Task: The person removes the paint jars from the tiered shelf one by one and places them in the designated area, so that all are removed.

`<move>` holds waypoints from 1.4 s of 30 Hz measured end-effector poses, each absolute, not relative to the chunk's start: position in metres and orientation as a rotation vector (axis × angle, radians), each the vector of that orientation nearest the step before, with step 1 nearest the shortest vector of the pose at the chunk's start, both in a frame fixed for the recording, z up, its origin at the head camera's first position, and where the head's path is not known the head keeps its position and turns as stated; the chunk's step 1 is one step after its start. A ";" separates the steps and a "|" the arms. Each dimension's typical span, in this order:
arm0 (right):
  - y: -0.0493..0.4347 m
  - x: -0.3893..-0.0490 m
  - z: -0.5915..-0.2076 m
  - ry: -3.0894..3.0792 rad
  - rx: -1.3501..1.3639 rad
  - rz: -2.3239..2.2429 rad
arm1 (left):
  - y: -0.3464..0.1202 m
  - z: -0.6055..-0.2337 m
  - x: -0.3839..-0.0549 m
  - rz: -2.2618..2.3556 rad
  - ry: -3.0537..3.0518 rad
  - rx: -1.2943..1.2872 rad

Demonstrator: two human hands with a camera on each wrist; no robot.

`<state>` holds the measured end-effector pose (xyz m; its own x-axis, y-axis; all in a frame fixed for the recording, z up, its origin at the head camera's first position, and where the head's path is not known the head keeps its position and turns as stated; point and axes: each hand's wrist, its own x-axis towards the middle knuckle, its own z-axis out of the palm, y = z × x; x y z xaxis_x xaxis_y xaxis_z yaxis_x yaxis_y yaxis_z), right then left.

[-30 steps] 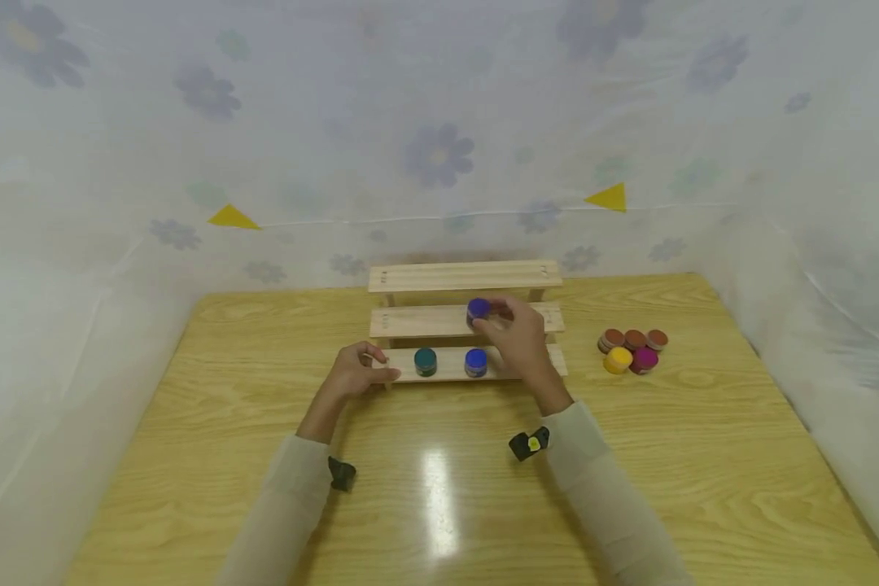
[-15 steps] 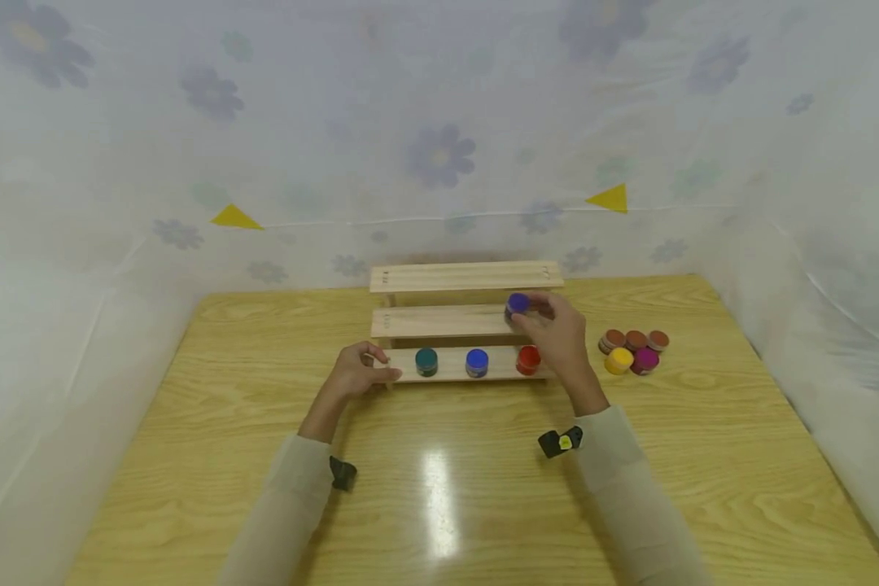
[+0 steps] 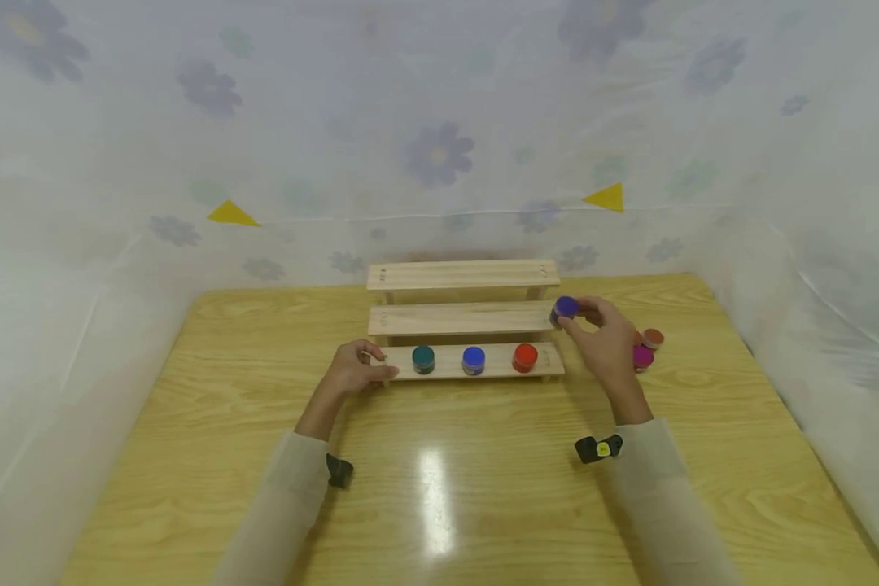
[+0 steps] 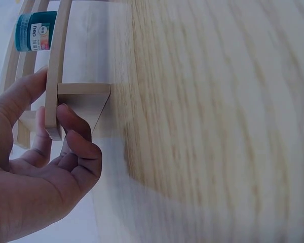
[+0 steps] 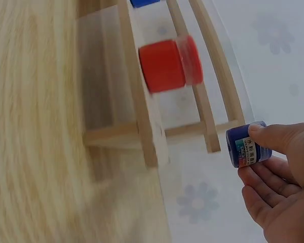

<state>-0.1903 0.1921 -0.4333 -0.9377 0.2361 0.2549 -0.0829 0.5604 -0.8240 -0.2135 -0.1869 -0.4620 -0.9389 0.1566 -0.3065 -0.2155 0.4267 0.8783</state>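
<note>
A three-tier wooden rack (image 3: pixel 448 361) stands at the back of the table. My left hand (image 3: pixel 350 370) grips the left end of its lowest step, thumb above and curled fingers below in the left wrist view. On that step sit a teal paint jar (image 3: pixel 423 359), a blue paint jar (image 3: pixel 473 360) and a red paint jar (image 3: pixel 525 357). My right hand (image 3: pixel 606 338) pinches a dark purple-blue paint jar (image 5: pixel 244 145) between thumb and fingers. It holds this jar in the air, by the right end of the middle step.
Right of the rack, partly behind my right hand, are a magenta-lidded jar (image 3: pixel 643 358) and brown-lidded jars (image 3: pixel 653 338). A flower-patterned sheet (image 3: pixel 439 155) with two yellow triangles (image 3: pixel 605 198) hangs behind the table (image 3: pixel 513 505).
My right hand has moved right with the purple-blue jar, from over the middle step to its right end. The red jar has come into view. My left hand stays in place.
</note>
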 end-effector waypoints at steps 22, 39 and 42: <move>0.259 -0.154 -0.450 -2.491 -0.294 1.122 | -0.185 -0.464 -0.215 1.519 2.335 -0.068; 0.296 -0.133 -0.461 -2.432 -0.523 1.069 | -0.186 -0.465 -0.215 1.511 2.352 -0.048; 0.300 -0.132 -0.463 -2.425 -0.573 1.069 | -0.186 -0.465 -0.216 1.507 2.343 -0.057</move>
